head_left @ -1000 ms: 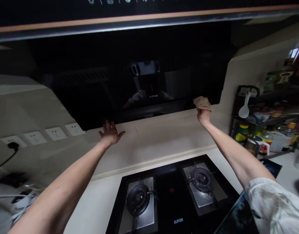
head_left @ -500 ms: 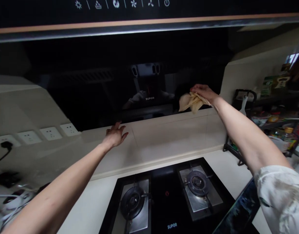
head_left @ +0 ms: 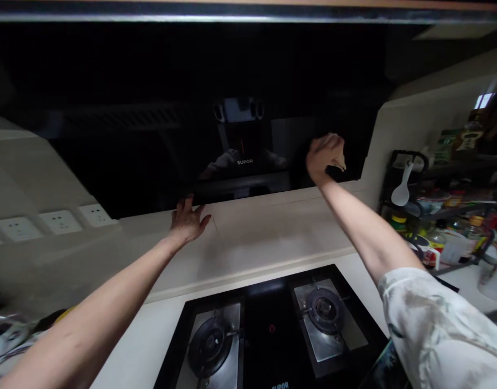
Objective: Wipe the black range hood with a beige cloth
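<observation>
Change since the earlier views: the right hand (head_left: 323, 156) was low on the ledge a second ago with a bunched cloth (head_left: 341, 163), then spread flat on the glass with the cloth trailing. It is now further left and higher on the black panel (head_left: 131, 146), and only a small tan corner of the cloth shows under the fingers. Judged effect: the wipe is moving across the lower right of the panel; the area left of the logo does not look covered yet.

Right hand: fingers curled down and closed over the cloth, pressing it to the glass. Most of the cloth is hidden by the hand.

Left hand (head_left: 187, 222): flat and open on the tiled wall (head_left: 273, 227) just under the panel edge, fingers spread, holding nothing. It has stayed in nearly the same spot, apparently as a brace.

Surroundings: the panel is glossy and reflects the person. Below the wall, a white counter carries a black hob (head_left: 268, 335) with two burners. Three sockets (head_left: 58, 220) sit on the wall at left. A rack (head_left: 435, 216) with jars, bottles and a white spoon stands at right, well apart from both hands
</observation>
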`<state>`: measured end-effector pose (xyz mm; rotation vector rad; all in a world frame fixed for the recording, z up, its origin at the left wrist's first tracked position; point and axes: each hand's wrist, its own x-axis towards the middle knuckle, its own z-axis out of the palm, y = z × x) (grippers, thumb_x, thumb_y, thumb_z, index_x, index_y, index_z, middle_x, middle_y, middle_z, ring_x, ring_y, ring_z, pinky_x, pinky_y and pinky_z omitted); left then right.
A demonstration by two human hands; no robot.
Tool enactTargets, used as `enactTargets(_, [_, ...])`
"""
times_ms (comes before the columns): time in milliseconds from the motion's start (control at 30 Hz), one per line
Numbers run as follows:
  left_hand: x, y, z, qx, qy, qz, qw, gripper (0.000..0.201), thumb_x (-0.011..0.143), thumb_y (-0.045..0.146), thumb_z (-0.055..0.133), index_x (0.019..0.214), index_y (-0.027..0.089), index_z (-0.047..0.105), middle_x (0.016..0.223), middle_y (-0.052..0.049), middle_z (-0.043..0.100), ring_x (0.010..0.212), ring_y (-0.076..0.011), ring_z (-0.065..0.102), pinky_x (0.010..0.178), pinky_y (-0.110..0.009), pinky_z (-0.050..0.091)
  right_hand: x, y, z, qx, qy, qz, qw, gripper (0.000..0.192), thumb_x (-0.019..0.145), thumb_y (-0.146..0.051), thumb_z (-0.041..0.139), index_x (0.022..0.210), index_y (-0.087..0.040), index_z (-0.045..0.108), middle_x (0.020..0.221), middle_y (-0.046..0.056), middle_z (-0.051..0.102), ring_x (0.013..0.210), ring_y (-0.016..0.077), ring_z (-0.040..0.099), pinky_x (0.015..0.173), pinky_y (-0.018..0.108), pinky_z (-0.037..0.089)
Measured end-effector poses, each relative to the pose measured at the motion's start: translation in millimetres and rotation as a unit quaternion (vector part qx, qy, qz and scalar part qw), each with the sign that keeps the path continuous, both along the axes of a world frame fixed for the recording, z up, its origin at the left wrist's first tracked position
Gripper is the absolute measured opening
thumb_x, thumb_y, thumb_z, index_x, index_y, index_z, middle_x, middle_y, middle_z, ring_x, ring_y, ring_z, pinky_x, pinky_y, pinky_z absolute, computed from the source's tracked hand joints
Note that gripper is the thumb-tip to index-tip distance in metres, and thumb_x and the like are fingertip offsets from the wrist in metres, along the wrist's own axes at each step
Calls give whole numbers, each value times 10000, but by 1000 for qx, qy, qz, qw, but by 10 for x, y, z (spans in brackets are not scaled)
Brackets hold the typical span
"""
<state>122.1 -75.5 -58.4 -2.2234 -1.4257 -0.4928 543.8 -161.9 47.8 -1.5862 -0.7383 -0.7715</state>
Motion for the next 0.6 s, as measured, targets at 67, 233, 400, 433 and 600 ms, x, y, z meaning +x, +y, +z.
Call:
enactTargets(67, [150,-25,-18,14,-7,6,1000,574,1023,487,476,1415,135,704,1700,-258,256,1524,-513,279,1142,-615,394,-316,62,-74,-64,-51,5,997,646,978,-240,552,1561,28,469,1649,315,305,1590,413,278,1278,658,274])
enactTargets(233, [367,-6,31,68,-53,3,996,517,1027,421,489,1338,64,698,1582,-294,388,1373,-501,426,1115,-628,395,-619,13,-18,-230,-368,145,889,672,971,-52,436,1630,-174,475,1733,110,271,1604,303,268,1308,553,295])
enactTargets(400, [564,85,78,85,-91,-16,992,734,1080,455,435,1667,35,298,1710,-311,202,1527,-522,244,1168,-742,299,215,-251,184,-208,-211,14,955,584,1102,-345,490,1676,-375,384,1764,56,185,1615,399,183,1208,739,295])
enactTargets(433, [603,102,66,78,-94,-14,992,773,1092,472,412,1696,34,208,1733,-319,121,1570,-528,149,1178,-775,249,417,-303,184,-184,-167,-14,969,584,1120,-394,448,1693,-377,340,1771,62,145,1625,403,149,1199,746,298])
enactTargets(600, [688,162,14,55,-87,4,995,850,1103,498,384,1711,10,46,1745,-341,-45,1607,-525,-51,1191,-811,124,1142,-438,-108,-114,-30,-83,990,606,1135,-411,295,1729,-289,274,1755,134,136,1600,387,225,1203,699,331])
